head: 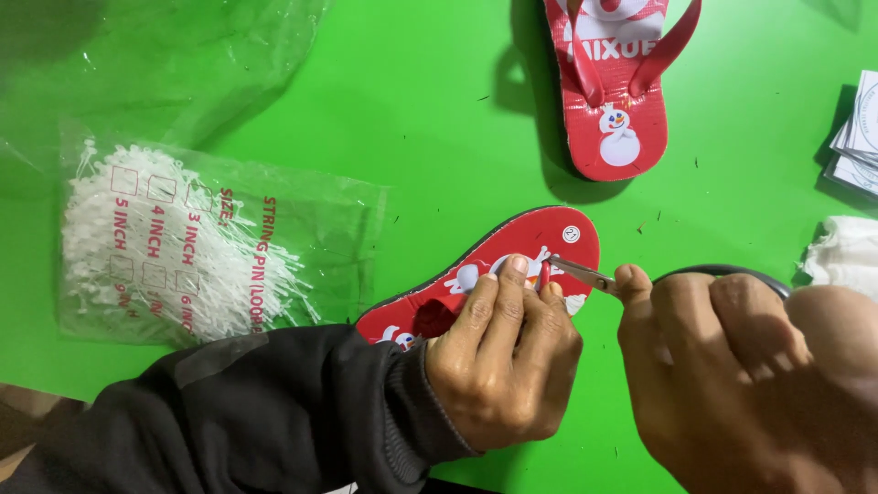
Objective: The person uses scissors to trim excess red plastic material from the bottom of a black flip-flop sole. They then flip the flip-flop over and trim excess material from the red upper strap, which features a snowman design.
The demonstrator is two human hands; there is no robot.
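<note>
**Inspector:** Report the state of both hands.

**Operator:** My left hand (506,352) is closed down on the red sandal sole (498,265), fingers pressed over its upper face, pinning it to the green worktop (439,137). My right hand (741,366) is wrapped around a pair of scissors (585,273); the slim metal blades point leftward and their tips sit at my left fingertips, on the sole's printed face. I cannot tell how far the blades are parted.

**Inspector:** Where does the sole lie?

**Operator:** Directly under my left hand, running slantwise, its rounded end just beyond my fingertips.

**Inspector:** Surroundings?

**Operator:** A second red sandal (615,82) with its straps fitted lies well beyond my right hand. A clear bag of white plastic loop pins (183,247) sits beyond my left sleeve (265,412). A white cloth bundle (846,252) and a stack of paper tags (860,137) lie beyond my right hand's outer side.

**Inspector:** What does good work require here?

**Operator:** In my judgement, the cut is very close to my own fingertips, so the blade tips should stay in sight and the closing stroke be short. The left hand ought to hold the sole flat, and the blades should take only what stands proud, not the printed surface.
</note>
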